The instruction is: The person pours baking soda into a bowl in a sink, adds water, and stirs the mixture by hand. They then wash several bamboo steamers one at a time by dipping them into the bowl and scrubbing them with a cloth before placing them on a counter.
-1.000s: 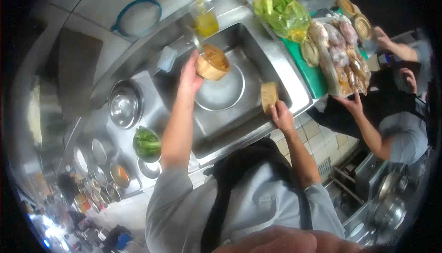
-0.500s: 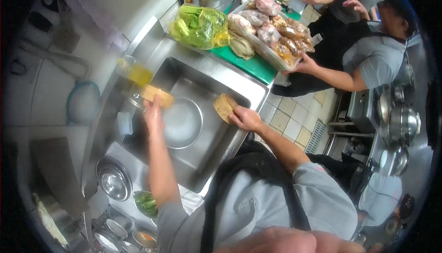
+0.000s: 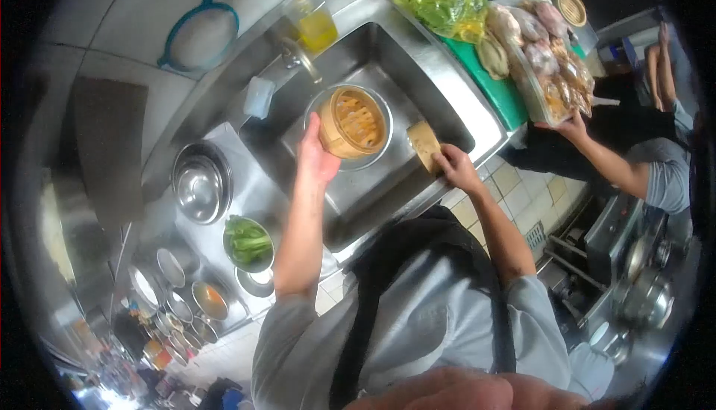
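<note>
My left hand (image 3: 317,152) grips a round bamboo steamer basket (image 3: 359,120) by its side, tilted so that its slatted inside faces up. Behind the basket, a round metal bowl (image 3: 382,110) sits in the steel sink (image 3: 347,220) and is partly covered by it. On the sink's right side, my right hand (image 3: 456,165) is closed on a second bamboo steamer piece (image 3: 424,146), seen nearly edge-on with dark marks on its side. The faucet (image 3: 302,58) reaches over the sink close to the left basket.
A yellow soap bottle (image 3: 317,28) and a pale blue block (image 3: 258,96) stand by the faucet. Stacked metal bowls (image 3: 201,184) and a bowl of greens (image 3: 248,243) lie left. A person's hand (image 3: 570,128) holds a tub of bagged food (image 3: 541,74) over a green board (image 3: 477,70).
My left hand has turned its basket from edge-on to face up, now over the bowl. The right steamer piece also sits at another angle. The whole view has shifted.
</note>
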Available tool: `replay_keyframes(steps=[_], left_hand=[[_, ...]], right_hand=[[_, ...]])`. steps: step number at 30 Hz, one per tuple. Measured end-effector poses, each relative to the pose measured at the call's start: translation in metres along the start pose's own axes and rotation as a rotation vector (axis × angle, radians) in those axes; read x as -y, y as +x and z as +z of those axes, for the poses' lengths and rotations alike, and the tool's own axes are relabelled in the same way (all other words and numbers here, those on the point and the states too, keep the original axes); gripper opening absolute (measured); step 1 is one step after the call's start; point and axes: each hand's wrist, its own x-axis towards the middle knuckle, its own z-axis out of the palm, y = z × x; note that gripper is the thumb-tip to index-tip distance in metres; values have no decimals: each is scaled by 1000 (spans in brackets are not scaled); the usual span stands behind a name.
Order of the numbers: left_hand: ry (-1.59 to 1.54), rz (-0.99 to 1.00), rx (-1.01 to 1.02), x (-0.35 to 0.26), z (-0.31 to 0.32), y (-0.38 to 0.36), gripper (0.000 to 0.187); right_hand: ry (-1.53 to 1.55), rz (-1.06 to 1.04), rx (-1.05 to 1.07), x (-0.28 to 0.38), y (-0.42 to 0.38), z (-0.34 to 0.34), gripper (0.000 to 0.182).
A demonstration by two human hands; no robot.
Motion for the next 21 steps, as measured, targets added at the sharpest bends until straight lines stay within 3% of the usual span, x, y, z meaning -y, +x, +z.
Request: replay_keyframes(steps=[3,6,8,16,21], left_hand=[[-114,-77,41,8,-1,-17,56],[-184,-77,20,14,1,-31,61],[-211,-66,-7,16,-1,-36,62],[-509,-56,275,25,-21,-34,62],[-321,-1,159,23,-21,-36,66]], right_hand=[[417,178,39,4,-4,2,42],[497,183,-59,21,-8,-4,43],[546,204,-13,23,-8,-11,45],[780,273,-90,20,-8,-11,45],[957,322,-112,32,-14,-17,48]])
